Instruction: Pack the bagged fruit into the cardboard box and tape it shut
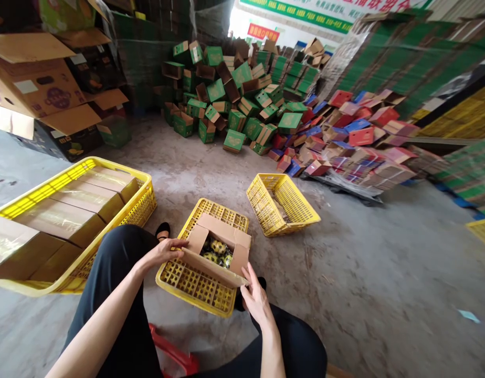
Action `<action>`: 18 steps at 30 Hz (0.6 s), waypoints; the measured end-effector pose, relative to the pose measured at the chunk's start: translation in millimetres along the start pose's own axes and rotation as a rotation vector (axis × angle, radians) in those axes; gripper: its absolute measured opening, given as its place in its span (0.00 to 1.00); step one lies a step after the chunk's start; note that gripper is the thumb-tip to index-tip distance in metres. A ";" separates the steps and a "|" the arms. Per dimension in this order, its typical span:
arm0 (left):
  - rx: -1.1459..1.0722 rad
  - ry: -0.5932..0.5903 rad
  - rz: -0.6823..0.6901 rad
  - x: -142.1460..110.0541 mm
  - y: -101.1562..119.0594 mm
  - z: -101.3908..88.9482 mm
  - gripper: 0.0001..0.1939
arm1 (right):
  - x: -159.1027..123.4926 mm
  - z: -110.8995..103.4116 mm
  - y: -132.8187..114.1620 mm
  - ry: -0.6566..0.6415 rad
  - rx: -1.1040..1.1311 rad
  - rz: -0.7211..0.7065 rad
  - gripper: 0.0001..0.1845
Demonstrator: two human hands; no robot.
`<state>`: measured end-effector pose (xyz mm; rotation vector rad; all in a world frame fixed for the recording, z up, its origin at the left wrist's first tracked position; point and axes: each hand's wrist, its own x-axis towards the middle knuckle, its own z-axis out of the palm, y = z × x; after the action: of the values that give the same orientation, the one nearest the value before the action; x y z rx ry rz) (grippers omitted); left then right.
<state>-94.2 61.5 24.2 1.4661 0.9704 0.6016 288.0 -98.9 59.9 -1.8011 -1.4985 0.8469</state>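
An unsealed cardboard box (222,229) sits between my knees on an upturned yellow plastic crate (187,289). Its flaps are raised or folded outward. Inside lie several yellow-and-dark round items (218,247) in shiny wrapping; I cannot tell what they are. My left hand (164,253) pinches the left end of the near flap (214,269). At the flap's right end, my right hand (256,296) grips the corner between thumb and fingers.
To the left, a large yellow crate (142,197) holds several closed cartons (81,197). A smaller yellow basket (266,218) stands ahead on the right. Piles of green boxes (234,121) and red and blue boxes (360,136) lie farther back. A red stool (174,352) shows beneath me.
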 end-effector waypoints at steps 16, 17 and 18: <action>0.020 0.238 -0.020 9.7 6.7 17.5 0.32 | 10.3 1.5 -5.7 0.174 -0.059 0.061 0.43; 0.025 0.251 -0.024 10.6 6.5 18.4 0.32 | 11.0 2.1 -6.1 0.192 -0.066 0.058 0.42; 0.032 0.262 -0.028 11.4 6.3 19.2 0.31 | 11.6 2.8 -6.4 0.206 -0.072 0.057 0.42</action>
<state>-71.0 61.1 25.5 1.4226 1.2068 0.7743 283.7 -86.3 62.5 -1.9278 -1.3660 0.6197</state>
